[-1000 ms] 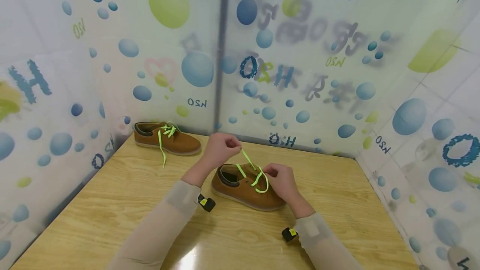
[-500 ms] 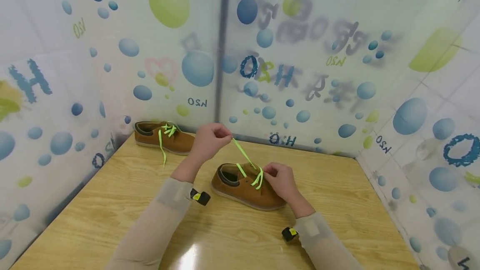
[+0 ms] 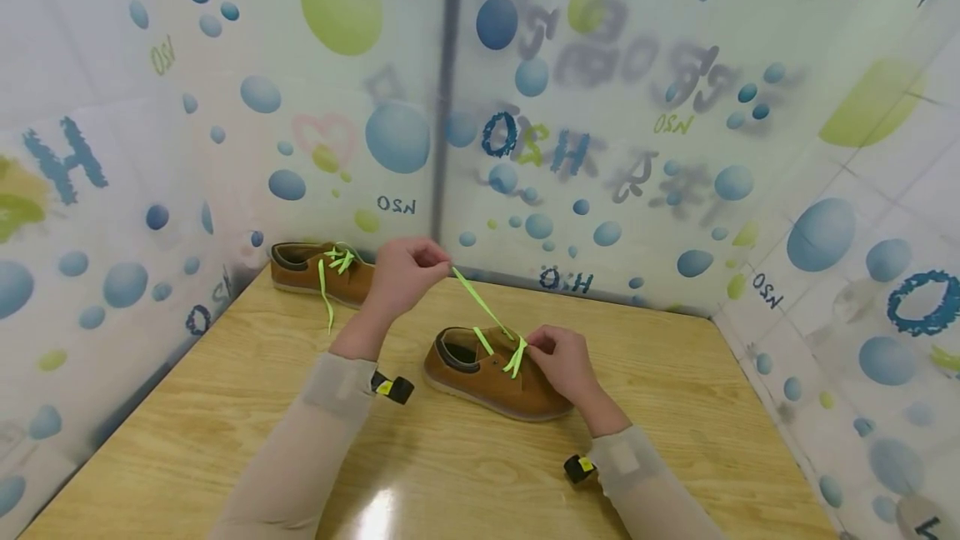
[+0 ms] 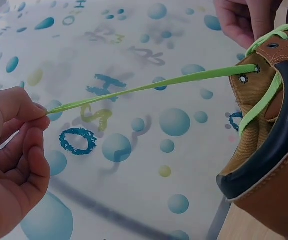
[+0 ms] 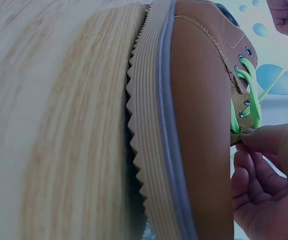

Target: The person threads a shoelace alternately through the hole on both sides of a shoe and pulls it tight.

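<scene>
A brown lace-up shoe (image 3: 495,382) stands on the table, toe to the right. My left hand (image 3: 408,273) pinches a bright green shoelace (image 3: 477,298) between thumb and forefinger, up and left of the shoe. In the left wrist view the shoelace (image 4: 148,88) runs taut from the fingertips to an upper eyelet. My right hand (image 3: 562,361) pinches the eyelet flap low on the lacing, beside the lace; the right wrist view shows the thumb (image 5: 266,137) on that spot. Lace strands cross the flap (image 5: 246,102). The right fingertips behind the flap are partly hidden.
A second brown shoe (image 3: 300,269) with green laces stands at the table's back left, its toe hidden by my left hand. The wooden table (image 3: 465,473) meets walls covered with a bubble-patterned sheet (image 3: 637,190) behind and at both sides.
My left hand has moved up and to the left, drawing the shoelace out longer. The loose lace loop over the shoe's side has shrunk away. The right hand has stayed in place.
</scene>
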Motion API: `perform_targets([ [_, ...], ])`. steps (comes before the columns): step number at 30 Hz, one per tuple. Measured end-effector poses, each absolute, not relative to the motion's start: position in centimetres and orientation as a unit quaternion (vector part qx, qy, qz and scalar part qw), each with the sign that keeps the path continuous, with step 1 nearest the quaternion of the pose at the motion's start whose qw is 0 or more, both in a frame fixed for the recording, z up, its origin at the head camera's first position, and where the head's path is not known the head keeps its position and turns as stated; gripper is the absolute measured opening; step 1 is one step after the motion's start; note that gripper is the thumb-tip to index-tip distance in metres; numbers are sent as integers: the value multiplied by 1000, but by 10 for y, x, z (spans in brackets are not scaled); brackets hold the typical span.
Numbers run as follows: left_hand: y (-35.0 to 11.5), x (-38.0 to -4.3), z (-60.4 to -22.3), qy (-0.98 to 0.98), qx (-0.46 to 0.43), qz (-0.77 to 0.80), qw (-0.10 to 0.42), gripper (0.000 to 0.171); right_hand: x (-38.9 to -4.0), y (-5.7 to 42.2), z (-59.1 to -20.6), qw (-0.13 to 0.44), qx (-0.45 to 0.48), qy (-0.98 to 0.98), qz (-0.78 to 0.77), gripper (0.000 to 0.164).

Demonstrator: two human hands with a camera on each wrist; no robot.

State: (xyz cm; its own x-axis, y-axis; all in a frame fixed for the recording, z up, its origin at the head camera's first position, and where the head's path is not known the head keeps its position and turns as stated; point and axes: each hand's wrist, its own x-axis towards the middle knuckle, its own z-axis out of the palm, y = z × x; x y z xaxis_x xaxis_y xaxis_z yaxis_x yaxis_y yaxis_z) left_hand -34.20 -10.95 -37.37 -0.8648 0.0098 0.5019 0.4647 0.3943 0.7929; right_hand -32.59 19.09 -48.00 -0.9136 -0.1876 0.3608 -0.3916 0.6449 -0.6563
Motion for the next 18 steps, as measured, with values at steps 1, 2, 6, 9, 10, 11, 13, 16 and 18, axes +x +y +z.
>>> perform_targets([
  [1, -110, -342, -373, -806, -147, -531, 214, 4, -326, 191, -480, 131, 161, -898, 389, 7],
  [2, -111, -342, -373, -806, -148, -532, 214, 4, -326, 191, -480, 132, 162, -898, 388, 6],
  [6, -115, -340, -370, -807, -143, -530, 217, 4, -327, 190, -480, 130, 162, -898, 388, 6],
  [9, -117, -339, -368, -808, -141, -528, 221, 4, -327, 190, -480, 129, 158, -899, 387, 5],
  [10, -118, -339, -368, -809, -141, -526, 222, 4, -326, 190, -480, 129, 156, -900, 386, 5],
  [11, -118, -339, -367, -809, -141, -526, 222, 4, -326, 190, -479, 129, 155, -900, 386, 4],
  [13, -118, -339, -367, -809, -142, -526, 219, 4, -326, 190, -479, 131, 155, -901, 384, 3],
  [16, -116, -339, -366, -810, -144, -527, 214, 4, -326, 191, -479, 132, 156, -900, 385, 4],
  [18, -116, -338, -366, -808, -145, -530, 212, 4, -326, 191, -479, 132, 156, -900, 386, 2],
])
